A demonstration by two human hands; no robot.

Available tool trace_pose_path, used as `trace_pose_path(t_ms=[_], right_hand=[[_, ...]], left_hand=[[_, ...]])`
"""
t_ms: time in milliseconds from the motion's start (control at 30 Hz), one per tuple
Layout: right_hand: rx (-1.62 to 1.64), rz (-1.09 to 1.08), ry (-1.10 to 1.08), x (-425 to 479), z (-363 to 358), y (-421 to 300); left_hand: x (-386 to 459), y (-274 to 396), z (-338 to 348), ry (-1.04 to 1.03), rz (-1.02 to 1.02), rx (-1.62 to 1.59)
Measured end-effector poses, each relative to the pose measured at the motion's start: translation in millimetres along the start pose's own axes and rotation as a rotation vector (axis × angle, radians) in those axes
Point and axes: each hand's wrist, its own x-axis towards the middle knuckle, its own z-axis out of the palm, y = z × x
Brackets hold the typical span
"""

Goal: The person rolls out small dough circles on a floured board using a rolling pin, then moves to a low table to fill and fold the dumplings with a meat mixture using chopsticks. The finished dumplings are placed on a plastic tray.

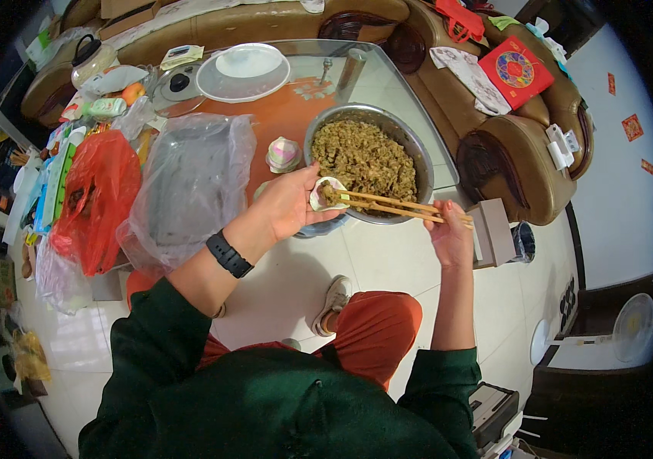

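My left hand (pixel 289 202) holds a round dumpling wrapper (pixel 318 198), pale with a green rim, at the near-left edge of a steel bowl. In my right hand (pixel 453 232) is a pair of wooden chopsticks (pixel 395 207), pointing left. Their tips touch a lump of minced filling (pixel 330 193) that lies on the wrapper. The steel bowl (pixel 427 172) holds a large heap of the same brownish-green filling (pixel 364 155). Just left of the bowl, a stack of pink, white and green wrappers (pixel 284 154) rests on the table. Something under my left wrist is mostly hidden.
A tray in a clear plastic bag (pixel 194 178) lies left of my left arm, beside a red plastic bag (pixel 99 201). Farther back are a glass lid (pixel 179 89) and a white-rimmed round lid (pixel 243 72). The glass table edge (pixel 418 109) runs along the right, near the leather sofa (pixel 435 86).
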Motion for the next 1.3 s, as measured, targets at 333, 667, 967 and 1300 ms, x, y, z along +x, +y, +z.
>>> trace_pose_path(t_ms=[333, 667, 967, 1300], right_hand=[[0.040, -0.001, -0.092, -1.4, 15.6, -6.1], [0.052, 0.058, -0.059, -3.6, 9.9, 2.7], [0.132, 0.099, -0.020, -3.0, 7.2, 9.7], [0.072, 0.073, -0.056, -0.4, 21.8, 8.6]], left_hand=[[-5.8, 1.1, 2.2, -0.003, -0.032, 0.043], [-7.7, -5.7, -8.9, 0.005, -0.020, -0.008], [-16.3, -1.0, -3.6, -0.018, -0.041, -0.082], [-14.2, -2.2, -10.9, -0.058, -0.053, -0.039]])
